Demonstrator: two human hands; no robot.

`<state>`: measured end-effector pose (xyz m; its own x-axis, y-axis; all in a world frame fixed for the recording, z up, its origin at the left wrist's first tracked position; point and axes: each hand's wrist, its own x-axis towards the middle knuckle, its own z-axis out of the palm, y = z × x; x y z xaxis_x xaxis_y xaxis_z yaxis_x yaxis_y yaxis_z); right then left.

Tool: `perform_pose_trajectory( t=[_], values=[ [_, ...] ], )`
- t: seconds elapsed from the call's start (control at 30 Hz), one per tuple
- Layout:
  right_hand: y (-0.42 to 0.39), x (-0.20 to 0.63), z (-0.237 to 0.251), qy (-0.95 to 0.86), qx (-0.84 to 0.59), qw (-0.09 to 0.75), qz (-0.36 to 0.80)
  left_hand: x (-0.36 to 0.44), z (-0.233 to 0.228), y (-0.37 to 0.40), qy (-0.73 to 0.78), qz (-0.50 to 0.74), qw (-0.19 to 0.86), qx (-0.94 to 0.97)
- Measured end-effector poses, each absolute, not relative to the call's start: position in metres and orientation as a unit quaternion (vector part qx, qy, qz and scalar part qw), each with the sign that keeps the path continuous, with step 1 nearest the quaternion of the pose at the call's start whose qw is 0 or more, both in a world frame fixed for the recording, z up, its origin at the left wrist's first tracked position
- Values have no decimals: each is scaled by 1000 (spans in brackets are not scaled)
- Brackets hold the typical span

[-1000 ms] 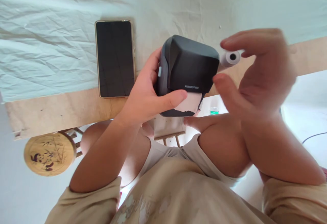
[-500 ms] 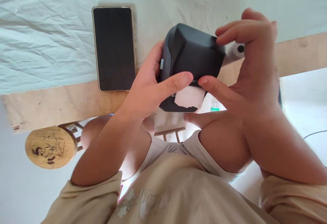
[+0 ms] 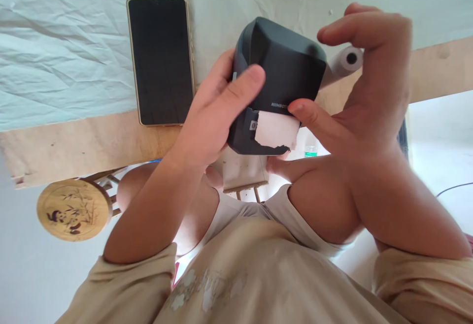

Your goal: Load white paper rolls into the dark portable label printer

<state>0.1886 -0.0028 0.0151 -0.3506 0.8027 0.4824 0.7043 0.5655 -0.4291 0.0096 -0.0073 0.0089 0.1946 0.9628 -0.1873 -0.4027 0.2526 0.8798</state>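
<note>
A black label printer (image 3: 288, 68) marked NIIMBOT is held above the table's front edge. From its slot hangs a torn-edged piece of white paper (image 3: 277, 129). My left hand (image 3: 214, 107) grips the printer's left side, its thumb lying across the top and its other fingers hidden behind. My right hand (image 3: 373, 82) is at the printer's right side, thumb tip against the front edge by the paper. Its bent fingers are spread away from the thumb, just off the far right corner. Between that hand and the printer, a white paper roll (image 3: 338, 68) with a dark core hole lies on the table.
A phone (image 3: 160, 60) with a dark screen lies left of the printer on the pale cloth (image 3: 66, 48). Bare wood (image 3: 74, 146) runs along the table's front edge. Below are a round wooden stool (image 3: 74, 210) and a bottle with a green label (image 3: 311, 152).
The printer has tipped slightly, uncovering more of its lettering. My left thumb has slid up and back along the top. My right fingers have lifted off the far corner.
</note>
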Motion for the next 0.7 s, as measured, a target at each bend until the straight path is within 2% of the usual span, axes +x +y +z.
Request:
perform_pose_trajectory(
  t=[0.1,0.23,0.53,0.63,0.7],
  values=[
    [0,191,13,-829,-429,355,44,6,4,-5,346,503,718,335],
    [1,193,16,-842,-425,325,61,3,0,-3,316,522,725,319],
    [3,196,18,-859,-395,321,60,3,4,-1,315,530,725,306],
    [3,196,21,-852,-390,345,46,4,2,-3,298,545,728,291],
    [-2,196,23,-805,-439,387,100,5,1,-5,278,556,727,290]
  ],
)
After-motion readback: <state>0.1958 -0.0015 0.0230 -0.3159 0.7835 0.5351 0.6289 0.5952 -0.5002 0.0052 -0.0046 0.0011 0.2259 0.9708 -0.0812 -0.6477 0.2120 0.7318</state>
